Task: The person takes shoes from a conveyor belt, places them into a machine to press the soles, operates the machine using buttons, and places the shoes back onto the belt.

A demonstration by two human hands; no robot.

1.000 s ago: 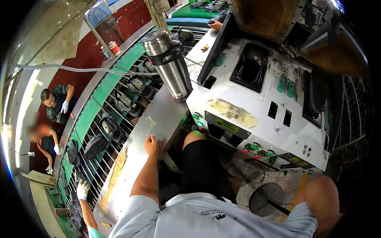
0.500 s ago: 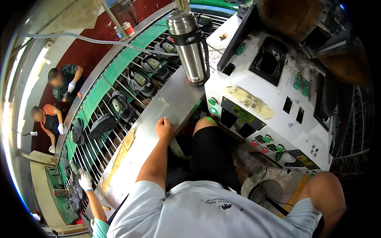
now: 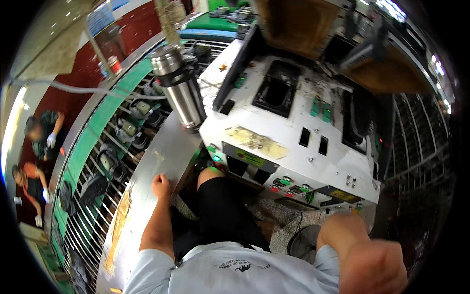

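Observation:
My left hand (image 3: 160,186) rests closed on a bare metal ledge (image 3: 164,142), and nothing shows in its fingers. My right arm is folded back at the elbow, and my right hand (image 3: 377,269) is large and blurred at the lower right, close to the camera; its fingers do not show clearly. Beyond my left hand a steel vacuum flask (image 3: 181,95) with a black handle stands upright on the ledge. A white machine (image 3: 245,117) with green and red buttons, dark openings and a raised padded lid (image 3: 293,24) stands ahead and to the right.
Left of the ledge, a curved rack of metal rods (image 3: 90,220) carries several grey shoes (image 3: 111,161) along a green strip (image 3: 81,147). Two co-workers with white gloves (image 3: 46,195) are beyond it. A round stool (image 3: 303,245) stands below the machine. More metal rods (image 3: 416,142) run at the right.
The view has swung to the right, so the flask, machine and rack sit further left. My right hand has come into view at the lower right. My left hand stays closed on the ledge.

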